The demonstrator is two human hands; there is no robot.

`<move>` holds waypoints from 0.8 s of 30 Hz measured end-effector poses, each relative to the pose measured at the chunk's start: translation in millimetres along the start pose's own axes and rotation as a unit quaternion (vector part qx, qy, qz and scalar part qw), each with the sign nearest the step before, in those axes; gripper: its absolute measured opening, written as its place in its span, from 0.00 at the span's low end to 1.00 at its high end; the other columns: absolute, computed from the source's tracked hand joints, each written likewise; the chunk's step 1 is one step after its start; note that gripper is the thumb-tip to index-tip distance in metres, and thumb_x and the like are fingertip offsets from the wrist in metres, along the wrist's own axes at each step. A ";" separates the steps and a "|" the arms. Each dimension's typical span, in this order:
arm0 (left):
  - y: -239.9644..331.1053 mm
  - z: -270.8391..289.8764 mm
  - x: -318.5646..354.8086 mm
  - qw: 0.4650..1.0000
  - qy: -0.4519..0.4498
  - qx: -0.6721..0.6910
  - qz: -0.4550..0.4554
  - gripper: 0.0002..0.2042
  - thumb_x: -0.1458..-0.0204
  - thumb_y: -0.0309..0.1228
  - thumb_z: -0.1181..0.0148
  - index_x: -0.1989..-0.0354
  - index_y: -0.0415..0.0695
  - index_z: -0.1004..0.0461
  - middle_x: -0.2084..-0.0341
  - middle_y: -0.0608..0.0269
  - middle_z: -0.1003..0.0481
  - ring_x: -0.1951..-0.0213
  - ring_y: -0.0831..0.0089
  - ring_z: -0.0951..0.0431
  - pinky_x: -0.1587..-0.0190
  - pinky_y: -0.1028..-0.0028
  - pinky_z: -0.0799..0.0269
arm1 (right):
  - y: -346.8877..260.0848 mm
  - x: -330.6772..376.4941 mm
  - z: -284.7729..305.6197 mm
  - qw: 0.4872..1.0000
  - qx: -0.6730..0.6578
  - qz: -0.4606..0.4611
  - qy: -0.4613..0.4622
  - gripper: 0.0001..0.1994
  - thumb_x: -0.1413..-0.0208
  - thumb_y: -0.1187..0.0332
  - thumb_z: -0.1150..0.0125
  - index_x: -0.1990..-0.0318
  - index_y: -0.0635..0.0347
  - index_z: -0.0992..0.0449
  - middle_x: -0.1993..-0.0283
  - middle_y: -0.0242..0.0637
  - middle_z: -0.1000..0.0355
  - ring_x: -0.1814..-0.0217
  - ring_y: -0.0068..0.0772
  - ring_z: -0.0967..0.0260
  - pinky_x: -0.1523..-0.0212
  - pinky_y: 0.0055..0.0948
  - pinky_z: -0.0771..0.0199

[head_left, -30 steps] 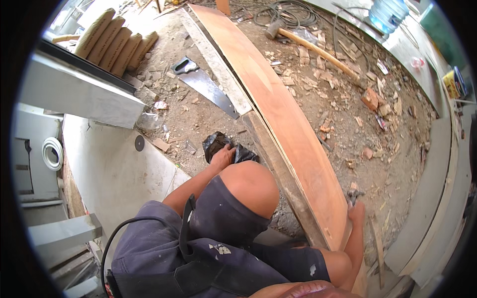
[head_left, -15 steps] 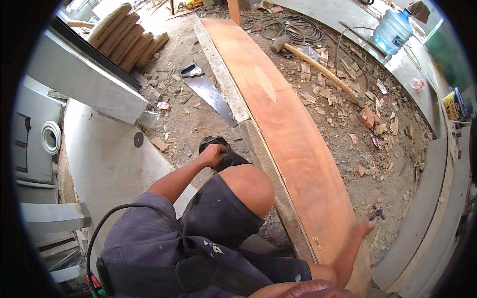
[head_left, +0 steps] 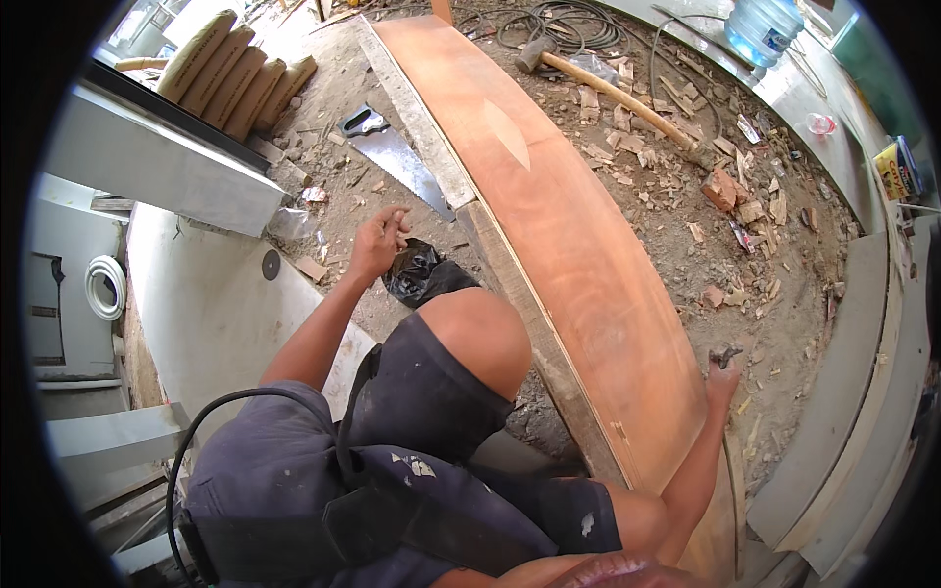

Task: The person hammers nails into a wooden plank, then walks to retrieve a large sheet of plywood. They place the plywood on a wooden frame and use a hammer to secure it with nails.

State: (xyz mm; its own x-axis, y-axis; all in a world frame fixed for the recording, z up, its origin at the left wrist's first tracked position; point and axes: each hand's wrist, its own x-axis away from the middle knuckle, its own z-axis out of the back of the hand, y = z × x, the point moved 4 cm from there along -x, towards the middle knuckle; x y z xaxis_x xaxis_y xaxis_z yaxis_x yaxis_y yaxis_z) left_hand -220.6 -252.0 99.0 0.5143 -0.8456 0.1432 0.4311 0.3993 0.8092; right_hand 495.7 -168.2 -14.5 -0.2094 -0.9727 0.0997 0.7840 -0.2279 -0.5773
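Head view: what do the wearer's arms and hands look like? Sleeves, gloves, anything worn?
Both forearms are bare, with no sleeves showing. The left hand and right hand are ungloved; no watch, rings or wristbands can be made out. Below them the person wears dark, paint-flecked shorts, and a black cable loops beside them.

One head cam, fisheye, looks steeply down over the knee (head_left: 470,333) at the plank (head_left: 578,245), close in.

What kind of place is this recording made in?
Likely a building site or rough outdoor carpentry spot: a long plywood board on dirt strewn with wood scraps, a handsaw, and stacked sacks.
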 end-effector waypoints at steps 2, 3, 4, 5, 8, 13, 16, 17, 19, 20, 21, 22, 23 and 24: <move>61.5 4.0 11.9 0.997 -0.034 0.050 -0.056 0.14 0.34 0.32 0.53 0.44 0.43 0.27 0.68 0.65 0.23 0.71 0.81 0.23 0.66 0.78 0.26 | -9.8 3.7 -19.6 0.999 0.011 0.027 -0.013 0.12 0.47 0.66 0.36 0.64 0.69 0.25 0.71 0.53 0.26 0.66 0.53 0.28 0.64 0.44 0.32; 87.2 -0.6 14.4 0.990 -0.074 0.094 -0.080 0.15 0.34 0.33 0.53 0.43 0.41 0.28 0.66 0.63 0.22 0.69 0.79 0.22 0.64 0.78 0.25 | -9.0 4.3 -25.3 0.999 0.022 0.041 -0.018 0.12 0.47 0.67 0.36 0.64 0.68 0.25 0.70 0.53 0.26 0.65 0.56 0.28 0.64 0.44 0.32; 112.3 -5.8 19.5 0.979 -0.113 0.138 -0.102 0.16 0.34 0.33 0.52 0.42 0.39 0.30 0.64 0.61 0.22 0.67 0.78 0.21 0.63 0.77 0.24 | -6.0 5.0 -30.9 0.998 0.034 0.055 -0.026 0.11 0.48 0.67 0.36 0.64 0.68 0.25 0.69 0.54 0.25 0.64 0.58 0.29 0.63 0.44 0.32; 134.6 -10.9 28.3 0.967 -0.141 0.198 -0.079 0.15 0.34 0.32 0.51 0.44 0.37 0.29 0.64 0.60 0.21 0.65 0.77 0.20 0.61 0.77 0.23 | -4.0 5.8 -34.5 0.996 0.044 0.069 -0.034 0.11 0.49 0.68 0.37 0.64 0.68 0.25 0.67 0.55 0.25 0.63 0.61 0.29 0.63 0.45 0.32; 194.8 0.2 57.4 0.925 -0.224 0.281 -0.126 0.13 0.37 0.30 0.45 0.49 0.36 0.29 0.63 0.56 0.20 0.61 0.74 0.19 0.59 0.75 0.22 | -11.7 7.6 -44.2 0.996 0.077 0.040 -0.029 0.11 0.50 0.69 0.38 0.62 0.68 0.24 0.65 0.56 0.25 0.60 0.62 0.28 0.60 0.44 0.31; 267.9 17.7 110.8 0.800 -0.330 0.362 -0.347 0.06 0.48 0.22 0.34 0.64 0.36 0.24 0.66 0.49 0.20 0.63 0.65 0.18 0.64 0.70 0.22 | -3.9 0.9 -21.3 0.982 0.097 0.069 0.145 0.12 0.49 0.71 0.39 0.58 0.67 0.24 0.61 0.56 0.24 0.57 0.61 0.27 0.58 0.45 0.29; 288.7 0.2 127.0 0.644 -0.369 0.539 -0.400 0.05 0.49 0.21 0.33 0.66 0.36 0.22 0.68 0.43 0.20 0.72 0.62 0.19 0.74 0.70 0.25 | 0.1 2.8 7.5 0.966 0.072 0.082 0.235 0.13 0.46 0.70 0.39 0.55 0.67 0.24 0.59 0.55 0.23 0.57 0.60 0.27 0.58 0.43 0.29; 293.8 -4.1 133.3 0.615 -0.386 0.574 -0.379 0.04 0.50 0.21 0.33 0.67 0.36 0.21 0.68 0.45 0.20 0.73 0.62 0.19 0.74 0.70 0.25 | -4.3 4.9 18.8 0.962 0.063 0.082 0.252 0.13 0.45 0.70 0.38 0.54 0.68 0.24 0.59 0.55 0.23 0.56 0.59 0.26 0.58 0.43 0.29; 299.2 -1.1 139.9 0.594 -0.410 0.594 -0.354 0.03 0.50 0.22 0.32 0.69 0.37 0.20 0.70 0.47 0.19 0.73 0.62 0.19 0.74 0.72 0.25 | -18.4 7.3 32.4 0.969 0.017 0.059 0.240 0.13 0.43 0.68 0.38 0.55 0.70 0.24 0.60 0.53 0.23 0.59 0.55 0.26 0.58 0.40 0.29; 299.8 -0.6 142.0 0.597 -0.423 0.585 -0.350 0.03 0.50 0.23 0.32 0.69 0.37 0.20 0.70 0.48 0.19 0.73 0.62 0.19 0.74 0.73 0.25 | -21.0 11.4 38.2 0.971 0.000 0.044 0.237 0.14 0.42 0.67 0.37 0.56 0.71 0.25 0.60 0.52 0.23 0.60 0.53 0.26 0.58 0.39 0.29; 298.3 -1.0 143.7 0.584 -0.425 0.590 -0.360 0.04 0.50 0.24 0.32 0.70 0.38 0.19 0.71 0.49 0.19 0.72 0.61 0.18 0.73 0.73 0.25 | -18.7 13.0 36.6 0.981 -0.001 0.030 0.193 0.15 0.42 0.66 0.37 0.55 0.71 0.24 0.60 0.51 0.23 0.60 0.50 0.26 0.57 0.37 0.29; 298.2 -1.0 145.6 0.568 -0.427 0.596 -0.373 0.04 0.50 0.25 0.31 0.70 0.38 0.19 0.72 0.50 0.19 0.72 0.61 0.18 0.73 0.74 0.25 | -17.8 9.8 38.3 0.988 -0.003 0.018 0.154 0.17 0.42 0.64 0.36 0.54 0.71 0.24 0.60 0.50 0.23 0.59 0.46 0.26 0.56 0.36 0.30; 298.1 -5.2 147.1 0.535 -0.418 0.617 -0.399 0.04 0.50 0.25 0.31 0.70 0.39 0.19 0.72 0.50 0.19 0.72 0.61 0.18 0.71 0.73 0.25 | -16.8 9.2 35.9 0.993 -0.005 0.005 0.115 0.18 0.42 0.63 0.36 0.53 0.71 0.24 0.60 0.49 0.23 0.59 0.43 0.26 0.55 0.35 0.30; 297.2 -4.8 148.5 0.522 -0.421 0.619 -0.407 0.04 0.50 0.26 0.31 0.70 0.39 0.19 0.72 0.50 0.19 0.71 0.60 0.18 0.70 0.73 0.25 | -18.5 11.7 31.3 0.992 -0.017 0.021 0.124 0.17 0.41 0.63 0.36 0.55 0.72 0.25 0.62 0.47 0.24 0.62 0.40 0.29 0.57 0.34 0.30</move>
State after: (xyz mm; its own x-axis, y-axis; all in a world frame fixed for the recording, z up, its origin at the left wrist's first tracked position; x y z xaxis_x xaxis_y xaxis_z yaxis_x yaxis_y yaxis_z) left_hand -12.6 -257.2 358.0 -0.1995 -0.6202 -0.7587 -0.8266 -0.3092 0.4701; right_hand 497.0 -176.7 22.6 -0.3183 -0.9397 -0.1253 0.7759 -0.1823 -0.6040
